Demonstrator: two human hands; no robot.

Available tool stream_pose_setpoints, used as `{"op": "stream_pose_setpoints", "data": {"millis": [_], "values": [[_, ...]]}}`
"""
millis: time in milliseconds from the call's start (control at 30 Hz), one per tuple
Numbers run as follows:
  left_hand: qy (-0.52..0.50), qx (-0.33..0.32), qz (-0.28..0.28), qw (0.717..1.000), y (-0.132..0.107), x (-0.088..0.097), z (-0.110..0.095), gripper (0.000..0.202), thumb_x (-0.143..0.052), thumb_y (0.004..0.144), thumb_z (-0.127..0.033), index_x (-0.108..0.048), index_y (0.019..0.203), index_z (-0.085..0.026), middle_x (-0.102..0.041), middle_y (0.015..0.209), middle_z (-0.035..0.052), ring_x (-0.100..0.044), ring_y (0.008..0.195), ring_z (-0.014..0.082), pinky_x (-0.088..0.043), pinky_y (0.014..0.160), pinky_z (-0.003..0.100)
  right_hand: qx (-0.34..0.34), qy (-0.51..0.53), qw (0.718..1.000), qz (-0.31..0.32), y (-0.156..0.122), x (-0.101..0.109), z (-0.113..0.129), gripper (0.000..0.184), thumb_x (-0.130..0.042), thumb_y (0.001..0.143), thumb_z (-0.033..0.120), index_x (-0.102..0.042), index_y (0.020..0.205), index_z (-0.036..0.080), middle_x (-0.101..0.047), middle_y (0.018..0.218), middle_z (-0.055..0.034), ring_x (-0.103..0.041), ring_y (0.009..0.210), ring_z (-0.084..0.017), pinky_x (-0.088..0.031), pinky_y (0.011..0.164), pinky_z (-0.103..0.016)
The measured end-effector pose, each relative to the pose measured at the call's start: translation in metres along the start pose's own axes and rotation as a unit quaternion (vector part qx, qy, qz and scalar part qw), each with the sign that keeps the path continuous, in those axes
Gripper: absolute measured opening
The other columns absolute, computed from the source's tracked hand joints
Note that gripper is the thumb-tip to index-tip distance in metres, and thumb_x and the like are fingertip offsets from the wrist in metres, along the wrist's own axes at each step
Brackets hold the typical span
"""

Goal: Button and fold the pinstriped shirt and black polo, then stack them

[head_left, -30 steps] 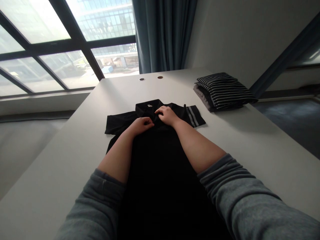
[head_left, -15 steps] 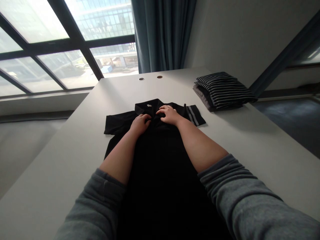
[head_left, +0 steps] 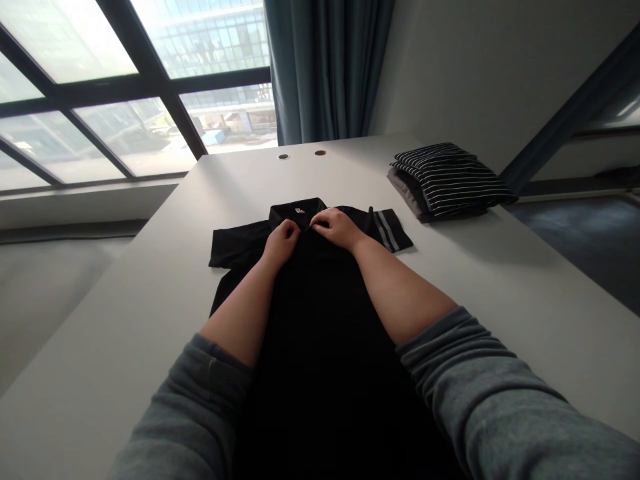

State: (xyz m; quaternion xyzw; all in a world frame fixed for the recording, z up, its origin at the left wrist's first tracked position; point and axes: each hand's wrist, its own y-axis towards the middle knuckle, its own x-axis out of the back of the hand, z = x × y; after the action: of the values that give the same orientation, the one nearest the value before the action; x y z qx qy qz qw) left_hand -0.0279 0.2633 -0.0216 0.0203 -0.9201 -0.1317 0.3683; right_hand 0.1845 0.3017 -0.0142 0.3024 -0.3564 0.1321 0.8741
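A black short-sleeved collared shirt (head_left: 330,320) lies spread on the white table, its collar pointing away from me. Grey stripes cross its right sleeve, and a small pale label shows inside the collar. My left hand (head_left: 283,241) is closed in a pinch on the shirt's front edge, just below the collar. Opposite it, my right hand (head_left: 337,228) pinches the other side of the neck opening between thumb and fingers. Only a narrow gap separates the two hands. Dark cloth hides the details of the placket, and the shirt's lower part merges into black near me.
On the right of the white table (head_left: 165,300) sits a stack of folded clothes (head_left: 453,180), with a black-and-white striped piece on top. Two round cable holes (head_left: 320,153) pierce the far end. A blue curtain (head_left: 327,73) and a window stand behind.
The fingers of both hands, looser and more spread before, have closed into pinches at the shirt's neck opening. The shirt and the stack stay where they were.
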Motion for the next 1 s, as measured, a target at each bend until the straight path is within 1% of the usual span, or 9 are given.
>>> {"op": "stream_pose_setpoints", "data": {"millis": [167,267,367,433,533,633,733,833,1000], "values": [[-0.061,0.008,-0.022,0.998,0.000,-0.001,0.000,0.006,-0.061,0.093,-0.028,-0.063,0.090,-0.022,-0.070,0.091,-0.0002,-0.062,0.085,0.0178,-0.047,0.079,0.029,0.045,0.013,0.999,-0.012,0.001,0.004,0.008,0.015,-0.066,0.090,0.022,-0.080,0.096,0.022,-0.075,0.096,-0.0057,-0.063,0.104,-0.025,-0.046,0.104,-0.039],[-0.069,0.019,-0.021,0.997,0.001,-0.003,-0.001,0.009,-0.062,0.093,-0.029,-0.065,0.090,-0.021,-0.073,0.094,0.0019,-0.064,0.087,0.0185,-0.048,0.082,0.030,0.078,0.009,0.997,0.003,0.002,0.006,0.014,0.014,-0.066,0.090,0.023,-0.080,0.094,0.023,-0.075,0.104,-0.0071,-0.062,0.108,-0.026,-0.046,0.107,-0.042],[-0.070,0.026,-0.009,0.997,0.002,-0.002,-0.001,0.011,-0.061,0.093,-0.030,-0.067,0.090,-0.020,-0.074,0.095,0.0031,-0.065,0.088,0.0191,-0.049,0.084,0.031,0.107,0.025,0.993,0.034,0.002,0.007,0.018,0.015,-0.066,0.091,0.022,-0.080,0.092,0.025,-0.075,0.112,-0.0059,-0.063,0.113,-0.025,-0.046,0.110,-0.042],[-0.090,0.022,0.007,0.996,0.002,0.000,0.001,0.015,-0.061,0.093,-0.033,-0.068,0.092,-0.020,-0.074,0.094,0.0029,-0.065,0.087,0.0189,-0.050,0.082,0.030,0.116,0.035,0.991,0.053,0.002,0.008,0.018,0.016,-0.066,0.091,0.022,-0.081,0.090,0.026,-0.075,0.113,-0.0051,-0.065,0.112,-0.025,-0.047,0.108,-0.041],[-0.119,0.022,0.025,0.992,0.002,0.002,0.003,0.021,-0.060,0.093,-0.039,-0.068,0.093,-0.020,-0.073,0.088,0.0019,-0.064,0.083,0.0182,-0.049,0.075,0.029,0.108,0.031,0.992,0.054,0.003,0.009,0.018,0.017,-0.065,0.092,0.023,-0.082,0.093,0.026,-0.076,0.108,-0.0051,-0.067,0.106,-0.024,-0.050,0.104,-0.040],[-0.094,0.032,0.021,0.995,0.002,0.001,0.006,0.020,-0.061,0.092,-0.038,-0.068,0.090,-0.020,-0.072,0.084,0.0022,-0.063,0.079,0.0184,-0.048,0.071,0.029,0.125,0.030,0.990,0.048,0.003,0.010,0.022,0.018,-0.064,0.093,0.025,-0.082,0.093,0.026,-0.076,0.107,-0.0050,-0.069,0.102,-0.024,-0.051,0.102,-0.039],[-0.074,0.029,0.034,0.996,0.002,0.001,0.007,0.021,-0.063,0.091,-0.039,-0.069,0.088,-0.019,-0.072,0.085,0.0035,-0.063,0.079,0.0194,-0.047,0.070,0.030,0.159,0.046,0.983,0.078,0.003,0.011,0.028,0.019,-0.063,0.093,0.022,-0.081,0.094,0.026,-0.077,0.116,-0.0038,-0.069,0.109,-0.024,-0.049,0.108,-0.041],[-0.100,0.026,0.055,0.993,0.002,0.003,0.007,0.021,-0.063,0.091,-0.040,-0.068,0.088,-0.019,-0.071,0.081,0.0023,-0.061,0.074,0.0179,-0.046,0.067,0.029,0.140,0.041,0.985,0.096,0.001,0.011,0.030,0.022,-0.061,0.092,0.018,-0.080,0.097,0.025,-0.076,0.120,-0.0036,-0.069,0.113,-0.024,-0.050,0.109,-0.041],[-0.145,0.020,0.081,0.986,0.000,0.009,0.006,0.023,-0.061,0.091,-0.041,-0.063,0.081,-0.020,-0.062,0.071,-0.0010,-0.052,0.064,0.0142,-0.040,0.060,0.027,0.128,0.042,0.989,0.062,-0.001,0.009,0.023,0.020,-0.062,0.092,0.018,-0.080,0.097,0.023,-0.076,0.113,-0.0056,-0.071,0.106,-0.023,-0.053,0.102,-0.038]]}}
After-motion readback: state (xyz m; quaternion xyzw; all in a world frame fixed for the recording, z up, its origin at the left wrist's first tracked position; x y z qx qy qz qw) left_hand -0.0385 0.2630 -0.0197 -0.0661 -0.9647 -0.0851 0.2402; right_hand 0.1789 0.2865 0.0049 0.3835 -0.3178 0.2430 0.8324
